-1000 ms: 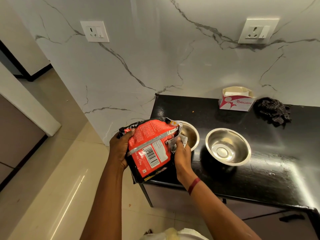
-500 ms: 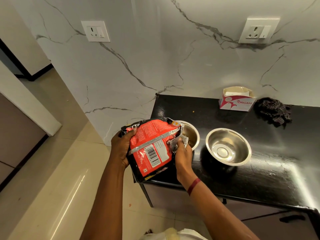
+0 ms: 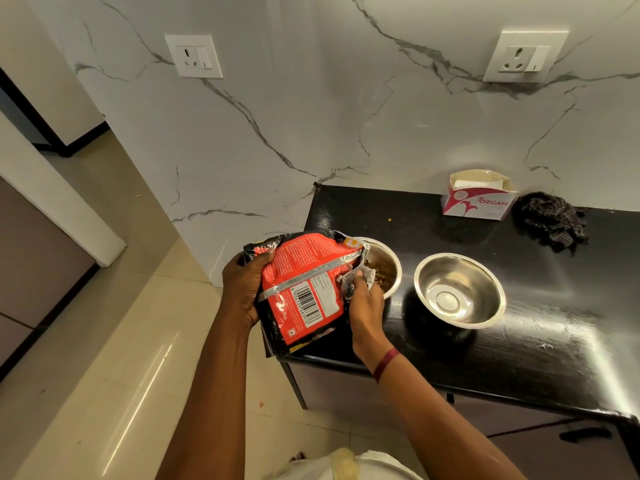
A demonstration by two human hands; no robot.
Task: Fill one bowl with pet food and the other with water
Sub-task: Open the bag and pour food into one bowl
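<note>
- Left hand point(image 3: 247, 289) is clamped on the base end of the red-and-black pet food bag point(image 3: 304, 289), fingers wrapped over its upper corner; right hand point(image 3: 363, 303) pinches the torn silver mouth, steadying it at the rim of the left steel bowl point(image 3: 389, 263).
- Brown kibble now lies in that bowl, where a second ago its bottom looked bare and shiny: by this reading the pour is under way and the food half of the task is started, not finished.
- The bag's long axis runs lower left to upper right, mouth pointing right and slightly away, over the bowl at the black counter's point(image 3: 519, 358) left edge.
- The right steel bowl point(image 3: 459, 292) sits just beside it, dry and empty, awaiting water.
</note>
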